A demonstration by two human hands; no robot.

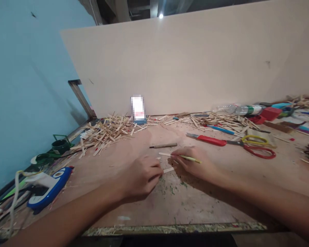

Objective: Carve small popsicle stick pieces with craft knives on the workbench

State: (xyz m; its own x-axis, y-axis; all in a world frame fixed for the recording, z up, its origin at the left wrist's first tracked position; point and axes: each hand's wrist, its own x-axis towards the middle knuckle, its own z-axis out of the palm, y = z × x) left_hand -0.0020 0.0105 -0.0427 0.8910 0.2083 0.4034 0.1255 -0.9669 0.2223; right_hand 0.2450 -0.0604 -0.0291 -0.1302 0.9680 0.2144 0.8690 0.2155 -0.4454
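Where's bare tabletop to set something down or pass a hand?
Widest: tabletop between scissors and right forearm. Smaller: between left forearm and blue-and-white device. Between the forearms, green crumbs litter the surface. Crowded: stick piles along the back, cables at left, loose sticks between left hand and right hand.

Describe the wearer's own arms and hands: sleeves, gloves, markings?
Left hand and right hand are both ungloved. Left forearm and right forearm are slim and bare as far as the picture shows; no sleeve, watch, bracelet or cable on either. No clear markings; fine detail like rings is too small to rule out.
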